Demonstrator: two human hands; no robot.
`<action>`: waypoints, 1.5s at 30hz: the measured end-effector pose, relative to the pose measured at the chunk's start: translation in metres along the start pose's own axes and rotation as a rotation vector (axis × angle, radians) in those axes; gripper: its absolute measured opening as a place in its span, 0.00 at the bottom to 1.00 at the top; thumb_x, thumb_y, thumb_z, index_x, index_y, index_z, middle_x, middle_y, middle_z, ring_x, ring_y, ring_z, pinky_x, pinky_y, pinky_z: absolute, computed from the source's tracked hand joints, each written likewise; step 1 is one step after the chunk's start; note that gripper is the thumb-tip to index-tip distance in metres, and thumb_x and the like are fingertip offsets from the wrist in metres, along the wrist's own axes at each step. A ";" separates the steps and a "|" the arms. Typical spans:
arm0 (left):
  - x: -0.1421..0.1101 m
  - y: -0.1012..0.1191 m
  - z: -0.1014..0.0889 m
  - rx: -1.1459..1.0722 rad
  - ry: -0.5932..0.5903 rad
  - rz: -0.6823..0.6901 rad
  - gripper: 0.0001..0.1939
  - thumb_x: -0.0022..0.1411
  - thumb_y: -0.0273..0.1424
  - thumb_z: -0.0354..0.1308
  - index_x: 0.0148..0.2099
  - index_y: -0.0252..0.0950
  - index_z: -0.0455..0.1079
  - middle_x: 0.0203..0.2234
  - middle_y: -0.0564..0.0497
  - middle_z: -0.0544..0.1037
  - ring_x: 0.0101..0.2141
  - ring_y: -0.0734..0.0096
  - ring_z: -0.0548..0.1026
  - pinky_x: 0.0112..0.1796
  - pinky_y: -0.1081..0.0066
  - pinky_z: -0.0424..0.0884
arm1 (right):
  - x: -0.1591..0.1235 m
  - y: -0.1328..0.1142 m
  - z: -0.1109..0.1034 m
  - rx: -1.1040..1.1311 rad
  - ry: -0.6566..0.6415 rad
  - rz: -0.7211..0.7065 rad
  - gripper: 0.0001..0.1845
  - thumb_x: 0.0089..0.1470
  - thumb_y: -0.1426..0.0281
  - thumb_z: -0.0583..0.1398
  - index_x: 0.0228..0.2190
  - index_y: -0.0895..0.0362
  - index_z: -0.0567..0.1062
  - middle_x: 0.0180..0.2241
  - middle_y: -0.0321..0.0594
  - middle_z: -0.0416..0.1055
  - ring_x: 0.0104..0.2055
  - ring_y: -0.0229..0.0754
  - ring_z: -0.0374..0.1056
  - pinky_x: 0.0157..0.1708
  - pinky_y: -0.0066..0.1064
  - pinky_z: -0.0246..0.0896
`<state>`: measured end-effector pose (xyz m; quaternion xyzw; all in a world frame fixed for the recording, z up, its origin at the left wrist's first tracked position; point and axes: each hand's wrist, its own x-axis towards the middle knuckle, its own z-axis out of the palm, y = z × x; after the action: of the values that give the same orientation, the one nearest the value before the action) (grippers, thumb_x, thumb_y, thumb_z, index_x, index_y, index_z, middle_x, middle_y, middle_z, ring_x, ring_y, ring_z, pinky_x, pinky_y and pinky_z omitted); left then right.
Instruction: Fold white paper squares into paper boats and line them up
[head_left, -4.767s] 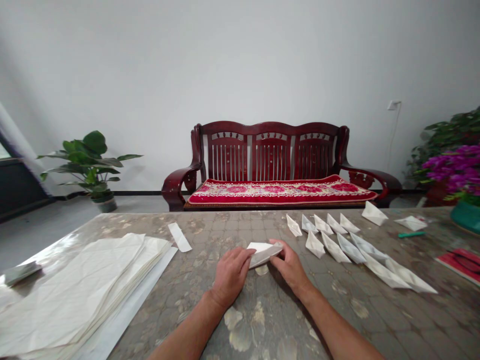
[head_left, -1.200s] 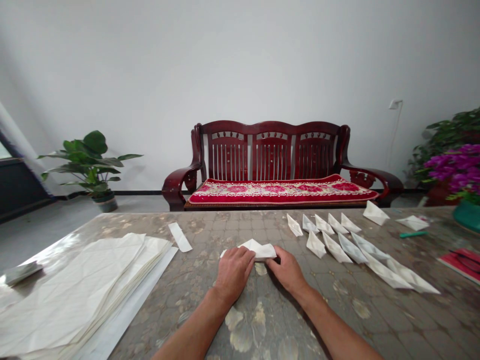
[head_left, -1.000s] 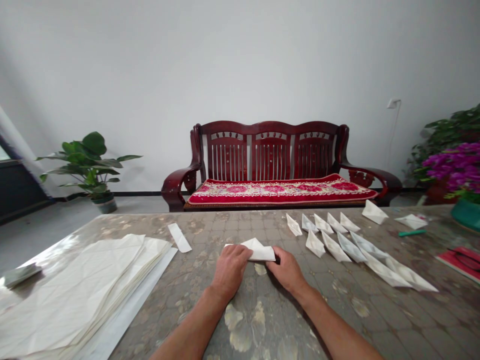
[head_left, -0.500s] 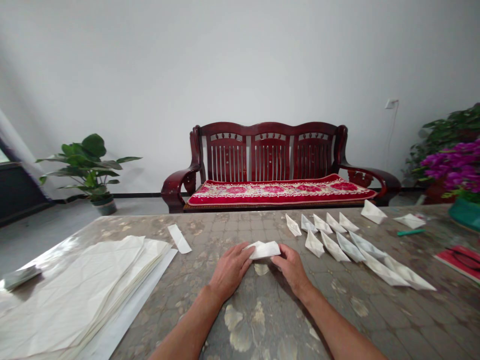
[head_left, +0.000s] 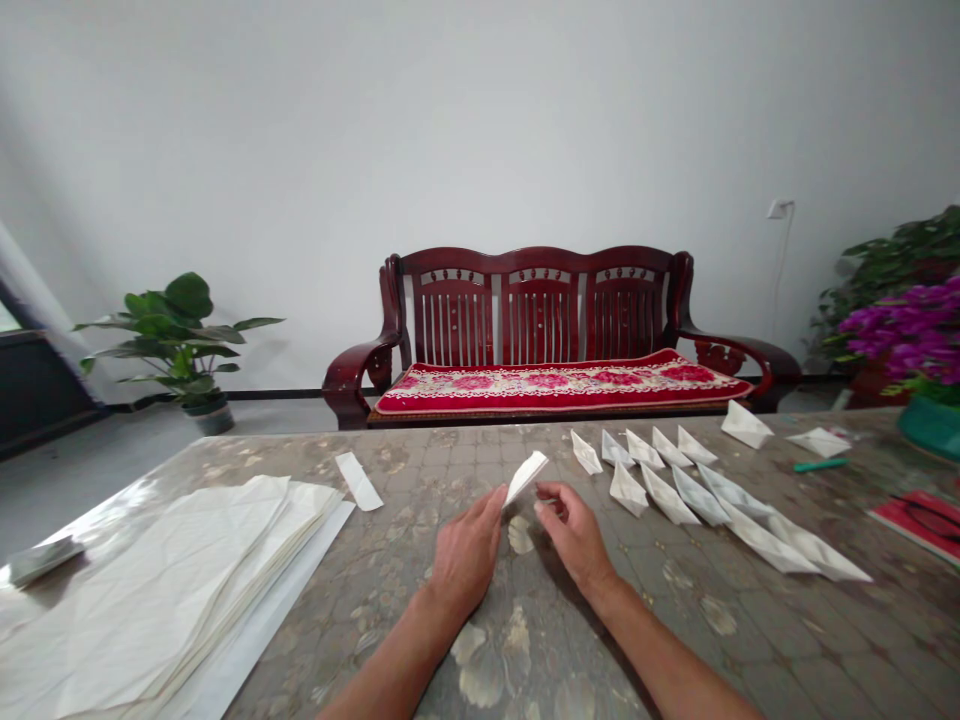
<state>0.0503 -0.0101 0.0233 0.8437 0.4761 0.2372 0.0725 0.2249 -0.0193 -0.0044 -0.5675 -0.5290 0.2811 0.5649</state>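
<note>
My left hand [head_left: 469,548] is closed on a folded piece of white paper [head_left: 526,478], which stands tilted with its upper end pointing away to the right. Part of the paper is hidden behind the fingers. Just to the right, my right hand [head_left: 577,535] hovers with thumb and forefinger a little apart, close to the paper but not touching it. Several finished paper boats [head_left: 671,494] sit in rows on the patterned table [head_left: 420,600], to the right of my right hand.
A stack of white paper sheets [head_left: 157,590] covers the left side, with a paper strip [head_left: 359,482] beyond it. At right lie a green pen [head_left: 820,465] and a red book [head_left: 919,522] with glasses on top. A wooden bench [head_left: 540,330] stands behind the table.
The folded paper was held level between both hands; now it is turned up on a slant in my left hand. My right hand has let go of it and moved slightly off.
</note>
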 end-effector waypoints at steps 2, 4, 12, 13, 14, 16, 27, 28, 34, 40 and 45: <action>-0.001 0.003 0.002 0.015 0.021 0.020 0.24 0.68 0.26 0.45 0.63 0.48 0.58 0.55 0.52 0.73 0.48 0.66 0.77 0.45 0.69 0.73 | -0.004 -0.001 0.004 0.046 -0.081 0.006 0.21 0.49 0.62 0.59 0.44 0.58 0.74 0.43 0.46 0.74 0.37 0.45 0.70 0.39 0.36 0.69; -0.002 0.005 0.005 0.008 0.032 0.063 0.24 0.68 0.25 0.45 0.64 0.48 0.58 0.56 0.51 0.73 0.49 0.67 0.76 0.48 0.67 0.72 | -0.007 -0.002 0.008 0.100 -0.133 -0.002 0.23 0.50 0.62 0.60 0.47 0.58 0.73 0.46 0.46 0.74 0.40 0.45 0.71 0.40 0.37 0.69; -0.004 0.008 0.012 -0.106 0.010 0.154 0.24 0.69 0.31 0.47 0.66 0.43 0.55 0.58 0.48 0.70 0.57 0.67 0.69 0.57 0.65 0.66 | -0.005 -0.007 0.008 0.164 -0.195 -0.025 0.19 0.51 0.60 0.60 0.42 0.57 0.78 0.42 0.44 0.77 0.46 0.50 0.71 0.48 0.39 0.65; -0.004 0.007 0.013 -0.111 0.015 0.164 0.24 0.69 0.33 0.46 0.66 0.42 0.55 0.59 0.48 0.69 0.57 0.67 0.69 0.57 0.65 0.66 | -0.005 -0.008 0.007 0.176 -0.204 -0.020 0.18 0.51 0.60 0.60 0.41 0.56 0.78 0.41 0.44 0.78 0.45 0.50 0.71 0.48 0.39 0.65; -0.004 0.005 0.014 -0.116 0.022 0.172 0.23 0.70 0.34 0.45 0.66 0.42 0.56 0.59 0.48 0.69 0.57 0.68 0.68 0.57 0.65 0.65 | -0.006 -0.009 0.007 0.190 -0.211 -0.012 0.17 0.52 0.60 0.60 0.40 0.56 0.78 0.40 0.43 0.78 0.44 0.50 0.72 0.47 0.38 0.66; -0.004 0.002 0.017 -0.130 0.038 0.185 0.22 0.71 0.34 0.42 0.65 0.41 0.57 0.59 0.49 0.69 0.57 0.71 0.68 0.58 0.67 0.65 | -0.007 -0.010 0.007 0.219 -0.227 0.016 0.18 0.51 0.59 0.60 0.39 0.56 0.79 0.39 0.42 0.78 0.42 0.49 0.72 0.44 0.38 0.67; -0.004 -0.002 0.024 -0.170 0.047 0.163 0.22 0.71 0.31 0.41 0.65 0.41 0.58 0.58 0.50 0.70 0.58 0.72 0.67 0.58 0.68 0.64 | -0.008 -0.011 0.007 0.309 -0.305 0.107 0.21 0.52 0.53 0.59 0.38 0.56 0.79 0.34 0.37 0.76 0.35 0.44 0.71 0.35 0.32 0.69; -0.004 -0.002 0.024 -0.179 0.044 0.159 0.22 0.71 0.31 0.41 0.65 0.41 0.58 0.58 0.50 0.70 0.58 0.72 0.67 0.59 0.68 0.64 | -0.008 -0.011 0.007 0.314 -0.310 0.111 0.21 0.52 0.52 0.59 0.37 0.56 0.79 0.34 0.37 0.76 0.35 0.44 0.71 0.35 0.32 0.69; -0.004 -0.004 0.025 -0.227 0.029 0.139 0.22 0.71 0.31 0.42 0.65 0.42 0.58 0.59 0.50 0.69 0.58 0.70 0.68 0.58 0.67 0.64 | -0.006 -0.005 0.008 0.325 -0.319 0.136 0.25 0.51 0.49 0.59 0.38 0.57 0.78 0.33 0.38 0.75 0.35 0.45 0.70 0.37 0.35 0.70; -0.004 -0.003 0.024 -0.224 0.012 0.150 0.23 0.70 0.31 0.42 0.65 0.41 0.57 0.59 0.49 0.68 0.58 0.69 0.67 0.59 0.66 0.63 | -0.005 0.000 0.009 0.280 -0.308 0.121 0.23 0.52 0.51 0.57 0.35 0.57 0.77 0.31 0.38 0.74 0.33 0.43 0.69 0.33 0.33 0.69; -0.004 -0.004 0.025 -0.183 0.012 0.148 0.23 0.70 0.31 0.42 0.65 0.40 0.57 0.59 0.48 0.69 0.58 0.67 0.67 0.58 0.64 0.65 | -0.004 0.003 0.008 0.139 -0.256 0.056 0.17 0.54 0.58 0.54 0.28 0.58 0.75 0.26 0.36 0.71 0.30 0.41 0.67 0.30 0.29 0.65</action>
<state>0.0572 -0.0092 -0.0014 0.8650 0.3892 0.2896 0.1285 0.2173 -0.0192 -0.0099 -0.5010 -0.5601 0.4027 0.5226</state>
